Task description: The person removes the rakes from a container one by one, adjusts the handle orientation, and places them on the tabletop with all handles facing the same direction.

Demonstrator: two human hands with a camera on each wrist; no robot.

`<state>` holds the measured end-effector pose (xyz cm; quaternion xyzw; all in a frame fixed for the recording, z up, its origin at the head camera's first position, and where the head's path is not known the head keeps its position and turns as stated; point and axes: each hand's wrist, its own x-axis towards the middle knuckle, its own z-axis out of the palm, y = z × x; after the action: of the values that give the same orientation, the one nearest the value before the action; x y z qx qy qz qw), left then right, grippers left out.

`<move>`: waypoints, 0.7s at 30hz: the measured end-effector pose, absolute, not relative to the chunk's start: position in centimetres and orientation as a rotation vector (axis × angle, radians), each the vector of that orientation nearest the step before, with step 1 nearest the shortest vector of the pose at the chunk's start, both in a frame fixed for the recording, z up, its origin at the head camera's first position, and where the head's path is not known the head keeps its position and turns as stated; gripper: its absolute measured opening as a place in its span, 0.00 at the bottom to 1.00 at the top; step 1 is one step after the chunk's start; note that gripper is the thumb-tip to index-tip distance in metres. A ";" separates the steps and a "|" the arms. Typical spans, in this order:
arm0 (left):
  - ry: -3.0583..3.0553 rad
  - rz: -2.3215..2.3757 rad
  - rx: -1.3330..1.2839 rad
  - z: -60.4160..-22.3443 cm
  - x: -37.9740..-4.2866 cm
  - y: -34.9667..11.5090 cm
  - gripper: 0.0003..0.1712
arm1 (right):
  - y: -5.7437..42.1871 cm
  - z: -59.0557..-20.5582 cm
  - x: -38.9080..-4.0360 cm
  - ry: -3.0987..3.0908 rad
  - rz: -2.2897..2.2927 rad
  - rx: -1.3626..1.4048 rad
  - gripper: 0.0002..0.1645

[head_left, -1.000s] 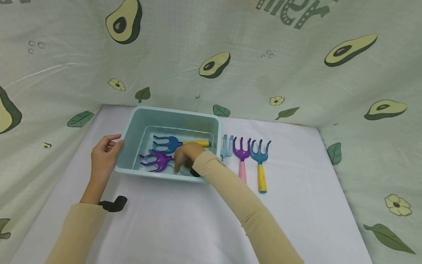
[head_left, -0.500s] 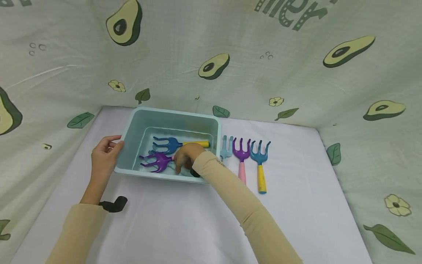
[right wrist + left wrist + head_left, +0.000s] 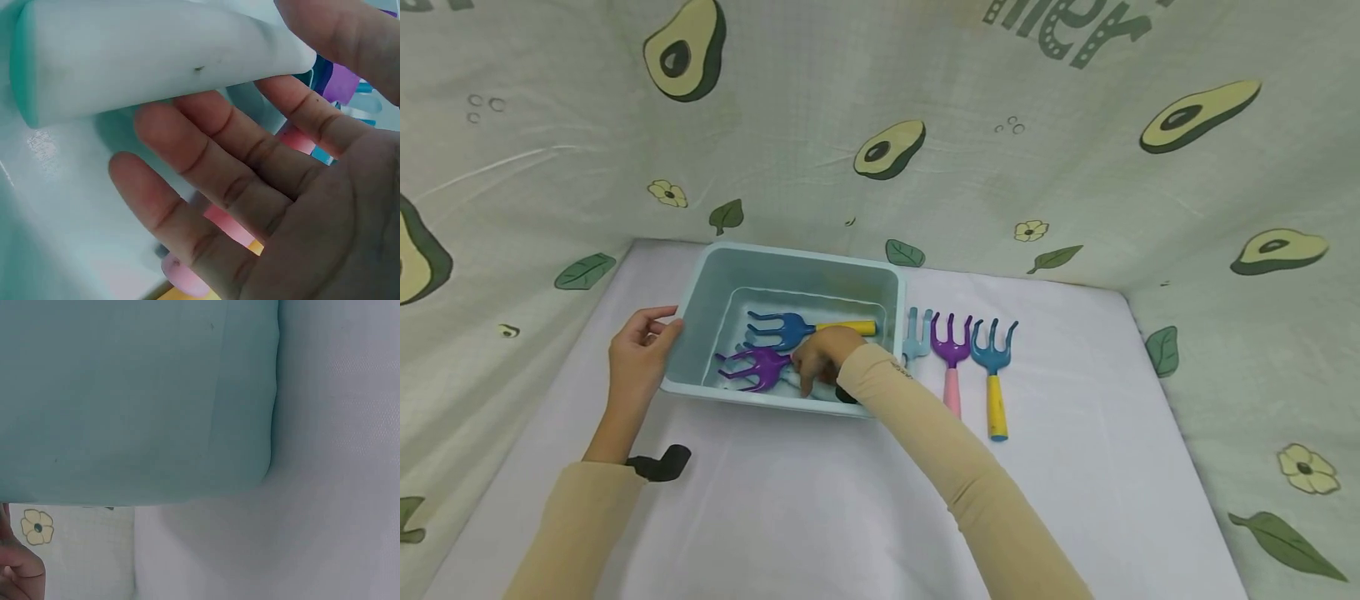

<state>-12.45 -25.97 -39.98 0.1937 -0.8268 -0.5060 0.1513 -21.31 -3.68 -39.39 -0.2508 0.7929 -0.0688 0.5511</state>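
- Right hand [image 3: 826,358] deep inside the pale-blue bin [image 3: 797,273], over its near right part, and clearly the nearer hand to the white handle [image 3: 156,62].
- The handle is inside the bin, right at those fingertips: thumb one side, index and middle tips tucked behind, a light pinch at the narrow neck by the look of it; ring and little fingers spread apart.
- Here's what any move hinges on: the long axis slants across the fingers, teal butt seemingly toward the bin's right end, neck toward the purple fork [image 3: 763,368] in the bin's near left half.
- Beyond that, a blue fork [image 3: 790,331] lies nearer the bin's far wall.
- Left hand [image 3: 638,350] well off, at the bin's left wall: fingers loosely bent, thumb and index against the outside, none seen hooked over the rim.
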 end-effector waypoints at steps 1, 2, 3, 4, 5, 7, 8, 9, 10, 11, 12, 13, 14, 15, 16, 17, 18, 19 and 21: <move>-2.375 -1.454 0.555 -40.0 -12.5 -26.0 0.19 | -3.7 -39.4 -21.4 1.869 -0.155 -0.615 0.16; -2.379 -1.451 0.554 -40.0 -12.4 -25.9 0.19 | -3.7 -39.5 -21.4 1.861 -0.144 -0.634 0.14; -2.385 -1.448 0.556 -39.9 -12.4 -25.9 0.19 | -3.7 -39.5 -21.4 1.858 -0.140 -0.644 0.12; -2.389 -1.441 0.558 -39.9 -12.4 -25.9 0.19 | -3.7 -39.5 -21.4 1.856 -0.143 -0.648 0.12; -2.389 -1.441 0.558 -39.9 -12.4 -25.9 0.19 | -3.8 -39.5 -21.4 1.854 -0.143 -0.656 0.11; -2.390 -1.437 0.552 -39.8 -12.3 -25.9 0.19 | -3.8 -39.6 -21.3 1.850 -0.140 -0.674 0.11; -2.390 -1.435 0.548 -39.8 -12.3 -25.9 0.19 | -3.8 -39.6 -21.2 1.847 -0.142 -0.674 0.10; -2.389 -1.436 0.544 -39.8 -12.3 -25.8 0.19 | -3.8 -39.6 -21.1 1.849 -0.153 -0.668 0.10; -2.387 -1.436 0.539 -39.8 -12.3 -25.8 0.19 | -3.8 -39.6 -21.1 1.848 -0.161 -0.667 0.10; -2.387 -1.439 0.538 -39.7 -12.2 -25.8 0.19 | -3.8 -39.6 -21.0 1.850 -0.167 -0.669 0.10; -2.386 -1.439 0.537 -39.7 -12.2 -25.8 0.19 | -3.8 -39.6 -21.0 1.855 -0.171 -0.668 0.11; -2.385 -1.437 0.536 -39.8 -12.2 -25.8 0.19 | -3.9 -39.6 -21.0 1.858 -0.175 -0.670 0.11; -2.385 -1.442 0.537 -39.8 -12.2 -25.8 0.19 | -3.9 -39.7 -21.0 1.862 -0.172 -0.673 0.12; -2.387 -1.441 0.539 -39.8 -12.2 -25.8 0.19 | -4.0 -39.8 -21.0 1.867 -0.169 -0.677 0.12; -2.390 -1.440 0.540 -39.8 -12.2 -25.8 0.19 | -4.0 -39.8 -21.0 1.867 -0.164 -0.682 0.12; -2.389 -1.441 0.541 -39.9 -12.2 -25.8 0.19 | -4.1 -39.8 -21.0 1.872 -0.157 -0.688 0.11; -2.391 -1.438 0.543 -39.9 -12.2 -25.8 0.19 | -4.1 -39.8 -21.0 1.878 -0.148 -0.694 0.10; -2.395 -1.435 0.547 -39.8 -12.2 -25.8 0.20 | -4.2 -39.8 -21.0 1.882 -0.140 -0.702 0.09; -2.397 -1.429 0.548 -39.8 -12.2 -25.8 0.20 | -4.3 -39.7 -20.9 1.896 -0.130 -0.712 0.08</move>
<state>-12.17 -25.80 -39.80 0.1906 -0.8334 -0.4970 0.1484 -20.91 -4.28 -39.71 -0.2979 0.7935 -0.0544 0.5279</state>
